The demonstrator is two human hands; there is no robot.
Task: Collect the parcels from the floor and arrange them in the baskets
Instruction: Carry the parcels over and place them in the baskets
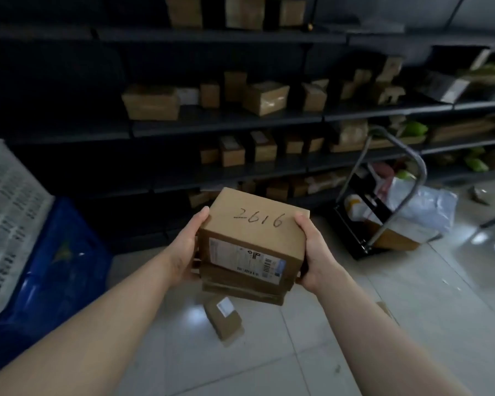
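At the floor's (pixel 355 324) left edge a blue basket (pixel 69 252) is standing, and a white printed sack (pixel 9 210) is lying over its left part. The left hand (pixel 187 247) is gripping the left side of a stack (pixel 242 284) of brown boxes. Its thumb is lying along the upper edge of the top box (pixel 255 224), and its fingers are curling round the side, mostly hidden.

The stack is hanging in the air between both hands, above the floor and right of the basket. How many boxes are sitting under the top one I cannot tell. The top box is showing "2616" in pen on its lid and a white label on its near face. Below the stack a small parcel (pixel 225 318) is lying on the tiles, label up, touched by neither hand.

The right hand (pixel 315 252) is clamping the stack's right side, thumb resting on the top box's corner. Behind, dark shelves (pixel 226 121) are carrying many brown boxes. Toward the floor's right edge a trolley (pixel 395 190) is standing by the shelves, carrying bags and a box.
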